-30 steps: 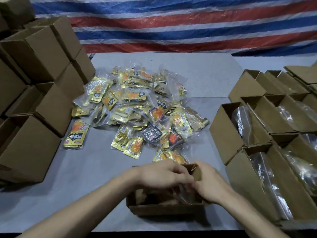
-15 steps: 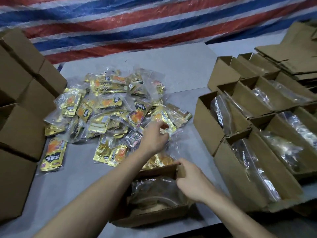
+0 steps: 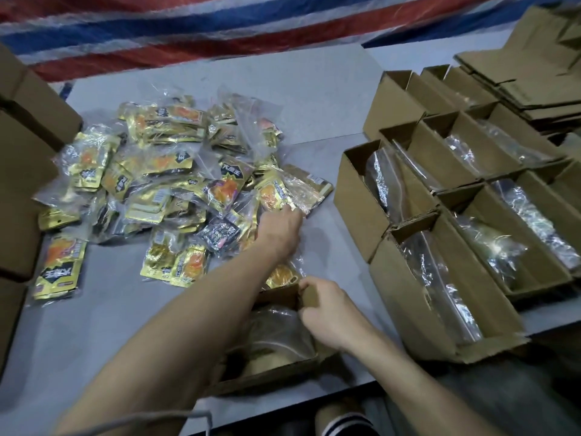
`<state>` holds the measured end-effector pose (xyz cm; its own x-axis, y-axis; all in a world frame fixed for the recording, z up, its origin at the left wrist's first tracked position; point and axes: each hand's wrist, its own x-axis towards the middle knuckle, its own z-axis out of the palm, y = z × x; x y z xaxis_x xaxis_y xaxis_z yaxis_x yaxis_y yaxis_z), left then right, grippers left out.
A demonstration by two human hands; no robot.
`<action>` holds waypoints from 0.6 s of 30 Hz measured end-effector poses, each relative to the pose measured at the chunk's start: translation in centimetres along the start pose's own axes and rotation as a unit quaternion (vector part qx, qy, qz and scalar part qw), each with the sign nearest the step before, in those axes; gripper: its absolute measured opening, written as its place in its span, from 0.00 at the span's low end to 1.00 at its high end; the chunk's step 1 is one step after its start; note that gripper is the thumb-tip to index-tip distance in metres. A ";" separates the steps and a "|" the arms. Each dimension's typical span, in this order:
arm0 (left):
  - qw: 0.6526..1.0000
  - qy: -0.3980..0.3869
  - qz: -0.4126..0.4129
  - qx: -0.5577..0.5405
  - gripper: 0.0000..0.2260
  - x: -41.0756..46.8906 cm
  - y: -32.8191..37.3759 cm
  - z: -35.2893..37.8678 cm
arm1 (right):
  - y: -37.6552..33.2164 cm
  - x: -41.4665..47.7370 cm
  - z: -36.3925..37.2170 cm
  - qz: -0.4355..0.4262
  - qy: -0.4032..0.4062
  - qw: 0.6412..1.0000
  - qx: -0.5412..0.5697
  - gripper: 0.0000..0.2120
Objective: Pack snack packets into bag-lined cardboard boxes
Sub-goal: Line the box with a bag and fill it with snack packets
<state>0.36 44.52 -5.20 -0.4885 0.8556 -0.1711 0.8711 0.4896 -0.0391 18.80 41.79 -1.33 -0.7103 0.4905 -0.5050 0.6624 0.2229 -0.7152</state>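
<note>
- The left hand (image 3: 279, 229) lay at the right edge of the snack packets (image 3: 226, 187); whether its fingers had closed on one could not be told. Slick film might have slipped or dragged neighbours.
- Just nearer than it, the right hand (image 3: 322, 309) pinched the far wall of the cardboard box (image 3: 283, 297); releasing it might have let the liner bag (image 3: 276, 332) slump shut.

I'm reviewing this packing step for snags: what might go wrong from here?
The left hand reaches into the loose heap of gold foil snack packets; neighbours may slide along. The clear plastic liner bag looks slumped inside the small brown cardboard box that the right hand grips, so packets might miss it.
</note>
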 end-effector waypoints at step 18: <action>0.943 0.072 0.030 -0.324 0.09 -8.7 -5.8 -10.3 | -0.2 -0.2 0.1 -0.012 0.016 1.000 0.013 0.13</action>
<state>-0.93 35.99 6.69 -0.4809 0.8766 -0.0168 0.7068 0.3989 0.5842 18.78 41.61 -1.12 -0.7183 0.5114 -0.4718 0.6382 0.2141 -0.7395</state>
